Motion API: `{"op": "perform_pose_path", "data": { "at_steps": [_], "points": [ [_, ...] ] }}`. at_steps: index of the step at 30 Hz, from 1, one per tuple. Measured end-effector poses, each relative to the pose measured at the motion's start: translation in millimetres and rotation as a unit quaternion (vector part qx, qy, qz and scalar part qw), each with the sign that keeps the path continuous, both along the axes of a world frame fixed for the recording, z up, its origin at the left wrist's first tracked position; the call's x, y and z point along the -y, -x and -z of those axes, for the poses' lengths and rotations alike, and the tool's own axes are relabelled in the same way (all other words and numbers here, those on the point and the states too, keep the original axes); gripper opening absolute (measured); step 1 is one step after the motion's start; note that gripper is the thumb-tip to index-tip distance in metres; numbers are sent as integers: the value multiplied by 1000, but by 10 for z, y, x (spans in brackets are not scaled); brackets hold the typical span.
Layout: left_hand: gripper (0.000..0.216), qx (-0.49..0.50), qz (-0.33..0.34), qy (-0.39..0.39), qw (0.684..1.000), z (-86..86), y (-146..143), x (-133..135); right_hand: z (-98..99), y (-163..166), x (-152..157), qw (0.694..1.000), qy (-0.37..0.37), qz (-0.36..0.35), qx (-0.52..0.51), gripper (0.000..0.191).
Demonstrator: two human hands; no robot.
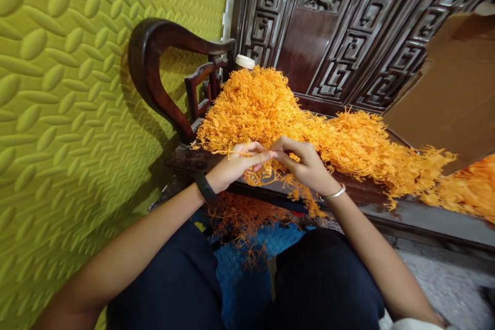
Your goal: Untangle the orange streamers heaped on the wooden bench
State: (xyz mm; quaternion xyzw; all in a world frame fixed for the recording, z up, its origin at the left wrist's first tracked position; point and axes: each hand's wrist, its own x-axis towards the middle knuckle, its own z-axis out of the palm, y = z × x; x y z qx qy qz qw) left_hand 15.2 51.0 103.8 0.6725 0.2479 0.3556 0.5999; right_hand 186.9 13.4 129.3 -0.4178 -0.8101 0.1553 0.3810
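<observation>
A heap of orange, frilly strands (255, 108) covers the dark wooden bench seat in front of me. At its near edge my left hand (243, 161) is closed, with a thin orange strand (236, 153) running across its fingers. My right hand (303, 161) meets it fingertip to fingertip, thumb and fingers pinched together. What lies between the right fingertips is too small and hidden to make out. Below both hands, loose orange strands (299, 185) hang over the bench's front edge.
A curved wooden armrest (149, 56) rises at the left, beside a yellow textured wall (58, 113). Behind the heap are a white-lidded container (245, 61) and carved dark panels (313, 46). Brown cardboard (444, 82) leans at the right. More strands (247, 221) lie below, above blue matting (243, 278).
</observation>
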Motion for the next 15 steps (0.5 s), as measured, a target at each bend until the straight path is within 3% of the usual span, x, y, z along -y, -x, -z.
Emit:
{"op": "perform_pose_path", "data": {
  "at_steps": [5,10,15],
  "points": [
    [30,-29,17,-4,999,26,22,-21,32,8,-8,998,15,-9,-56,11],
    [21,-28,20,-52,998,37,16,-8,39,-24,-28,998,1,1,-57,11],
    [17,-23,-63,-151,986,34,-8,9,25,-6,-15,997,19,-18,-73,11]
  ]
}}
